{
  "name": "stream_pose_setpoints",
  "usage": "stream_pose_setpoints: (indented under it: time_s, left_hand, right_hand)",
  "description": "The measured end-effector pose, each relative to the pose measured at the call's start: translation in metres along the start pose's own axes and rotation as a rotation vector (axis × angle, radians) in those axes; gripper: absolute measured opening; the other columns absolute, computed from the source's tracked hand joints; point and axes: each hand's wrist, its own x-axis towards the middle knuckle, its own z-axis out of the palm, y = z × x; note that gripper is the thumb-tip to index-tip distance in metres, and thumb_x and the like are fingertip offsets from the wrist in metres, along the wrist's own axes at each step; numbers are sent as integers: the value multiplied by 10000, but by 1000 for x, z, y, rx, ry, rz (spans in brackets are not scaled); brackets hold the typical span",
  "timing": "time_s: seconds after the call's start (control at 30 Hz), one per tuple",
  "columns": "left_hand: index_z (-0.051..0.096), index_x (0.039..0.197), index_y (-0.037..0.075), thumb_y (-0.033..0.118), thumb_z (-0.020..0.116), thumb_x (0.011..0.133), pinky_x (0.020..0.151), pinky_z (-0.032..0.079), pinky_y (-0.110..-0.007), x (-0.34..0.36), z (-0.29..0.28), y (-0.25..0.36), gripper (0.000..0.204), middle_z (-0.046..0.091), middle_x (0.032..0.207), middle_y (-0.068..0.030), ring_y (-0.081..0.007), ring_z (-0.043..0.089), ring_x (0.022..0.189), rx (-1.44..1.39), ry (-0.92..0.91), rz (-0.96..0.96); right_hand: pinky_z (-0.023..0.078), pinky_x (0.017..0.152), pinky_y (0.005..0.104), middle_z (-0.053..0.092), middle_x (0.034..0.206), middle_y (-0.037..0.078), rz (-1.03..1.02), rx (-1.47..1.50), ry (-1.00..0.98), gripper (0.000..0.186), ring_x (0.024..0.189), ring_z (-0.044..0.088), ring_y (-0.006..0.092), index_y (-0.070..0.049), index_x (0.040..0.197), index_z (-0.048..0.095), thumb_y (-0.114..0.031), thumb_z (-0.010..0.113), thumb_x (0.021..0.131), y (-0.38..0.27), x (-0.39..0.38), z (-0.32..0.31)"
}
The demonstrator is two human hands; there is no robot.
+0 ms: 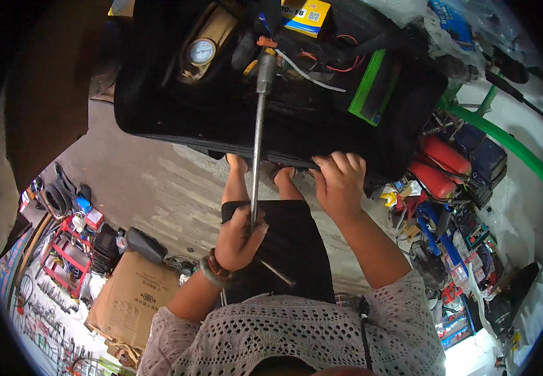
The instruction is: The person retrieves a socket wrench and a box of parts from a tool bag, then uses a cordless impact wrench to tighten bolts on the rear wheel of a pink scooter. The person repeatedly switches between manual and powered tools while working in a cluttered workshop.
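My left hand (242, 238) grips a long metal socket wrench (256, 156), held upright in view, with its cylindrical head (265, 74) over a black zippered bag (180, 116). A crossbar angles down-right below the hand. My right hand (340, 185) has its fingers curled on the bag's zippered front edge. In the bag are a brass-coloured tool with a round dial gauge (202, 52), a yellow box (306, 19), a green-framed case (372, 88), a white cable tie (309, 78), red wires (347, 66) and dark tools partly hidden in shadow.
Below are my legs and concrete floor (158, 182). At left stand a cardboard box (130, 294), red rack (64, 266) and hanging tools. At right are a green metal bar (516, 141), red cylinders (441, 156) and piled tools. A dark brown panel (46, 75) fills the upper left.
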Motion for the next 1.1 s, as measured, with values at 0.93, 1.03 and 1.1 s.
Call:
stream_pose_setpoints:
  time_s: [0.93, 1.03, 1.1]
  left_hand:
    - [452, 1074, 60, 135, 416, 945, 414, 268, -195, -2, -13, 64, 153, 467, 701, -19, -48, 303, 419, -1404, 128, -660]
    - [452, 1075, 57, 122, 419, 940, 412, 282, -196, -14, -22, 61, 153, 475, 707, -24, -51, 308, 412, -1397, 159, -672]
    - [461, 1071, 51, 119, 431, 935, 394, 289, -203, -14, -26, 61, 155, 462, 671, -24, -59, 317, 405, -1413, 165, -677]
  right_hand:
    - [418, 906, 389, 561, 1129, 197, 1, -15, -594, 371, 1050, 531, 338, -7, 1161, 520, -211, 512, 851, 98, 136, 88]
    - [412, 912, 394, 553, 1154, 187, -155, -65, -592, 357, 1081, 516, 327, -29, 1162, 514, -221, 488, 862, 93, 156, 122]
    - [380, 954, 383, 518, 1220, 153, -46, -132, -642, 377, 1140, 474, 315, -61, 1186, 512, -269, 432, 882, 93, 163, 155]
